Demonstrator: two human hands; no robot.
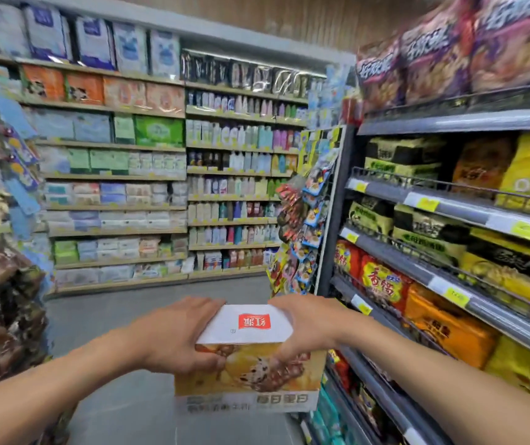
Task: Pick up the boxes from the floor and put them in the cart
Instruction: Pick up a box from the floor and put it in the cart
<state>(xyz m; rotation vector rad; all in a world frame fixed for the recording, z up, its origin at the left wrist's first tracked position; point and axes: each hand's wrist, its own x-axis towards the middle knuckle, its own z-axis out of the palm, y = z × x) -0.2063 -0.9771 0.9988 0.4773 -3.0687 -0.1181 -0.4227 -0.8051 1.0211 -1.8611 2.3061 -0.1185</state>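
Two grips on one snack box (247, 364): left grip (173, 335) curls round its left end, holding it up off the aisle floor (161, 309), and right grip (312, 329) wraps the other end, probably to keep it level. Noodle shelves (469, 210) sit just beside on the right. No cart visible, so I'd guess mid-carry.

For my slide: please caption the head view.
Left hand and right hand grip a snack box between shop shelves.

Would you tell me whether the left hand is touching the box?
Touching. The head view shows the left hand gripping the box at its left side, with no gap between them.
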